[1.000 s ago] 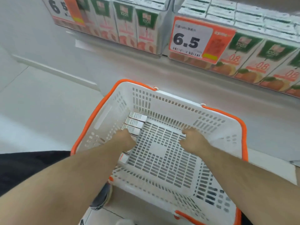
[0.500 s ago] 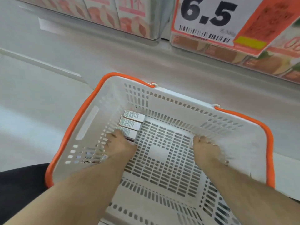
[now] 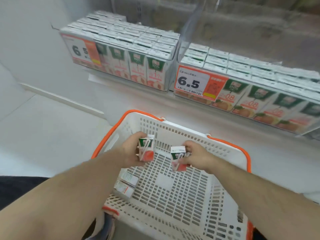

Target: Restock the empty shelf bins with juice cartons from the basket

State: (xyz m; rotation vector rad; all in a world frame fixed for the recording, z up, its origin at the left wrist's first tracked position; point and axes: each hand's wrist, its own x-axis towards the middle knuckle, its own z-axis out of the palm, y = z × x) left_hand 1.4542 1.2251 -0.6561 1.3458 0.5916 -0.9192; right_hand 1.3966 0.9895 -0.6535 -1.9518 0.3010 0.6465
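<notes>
A white basket with an orange rim (image 3: 230, 149) sits in front of me on the floor. My left hand (image 3: 129, 151) grips a small juice carton (image 3: 146, 150) upright above the basket's left side. My right hand (image 3: 196, 157) grips a second small carton (image 3: 178, 160) above the basket's middle. Two more cartons (image 3: 126, 184) lie on the basket floor at the left wall. On the shelf ahead stand a left bin (image 3: 170, 73) and a right bin (image 3: 181, 54), both holding rows of juice cartons.
Price tags reading 6.5 hang on the left bin (image 3: 81, 51) and the right bin (image 3: 197, 83). A clear divider (image 3: 188, 28) rises between the bins. Pale floor tiles (image 3: 43, 127) stretch to the left. A shoe (image 3: 107, 227) shows under the basket's near edge.
Both hands were down on the basket floor, the left on the row of cartons. Each has since risen holding one carton, and my view has tilted up to the shelf.
</notes>
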